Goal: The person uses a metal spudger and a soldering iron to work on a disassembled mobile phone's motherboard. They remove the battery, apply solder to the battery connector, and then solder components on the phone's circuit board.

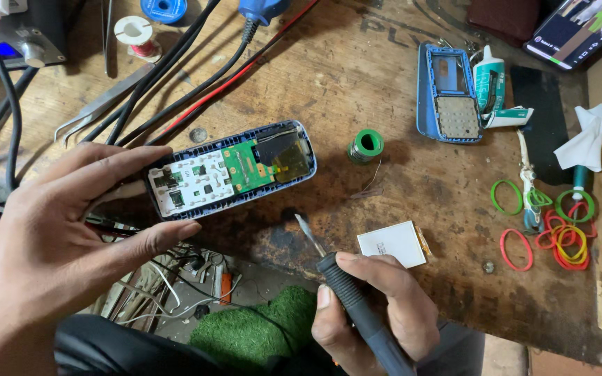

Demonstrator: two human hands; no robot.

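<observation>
My left hand point(57, 237) grips the left end of an opened blue phone body point(231, 170) lying on the wooden bench, its green circuit board and white keypad layer facing up. My right hand point(377, 306) is closed around the dark handle of a soldering iron point(346, 292), whose metal tip points up-left and hovers just below the phone's lower edge, apart from it. A small white display module point(393, 244) lies right next to my right hand. A green spool of solder wire point(366, 146) stands to the right of the phone.
A blue phone front cover with keypad point(451, 94) lies at the back right beside a white glue tube point(489, 80). Coloured rubber bands point(559, 233) are scattered right. Tweezers point(99, 104), black and red cables point(182, 69), a power supply point(15, 35) sit at left. A smartphone point(580, 28) lies top right.
</observation>
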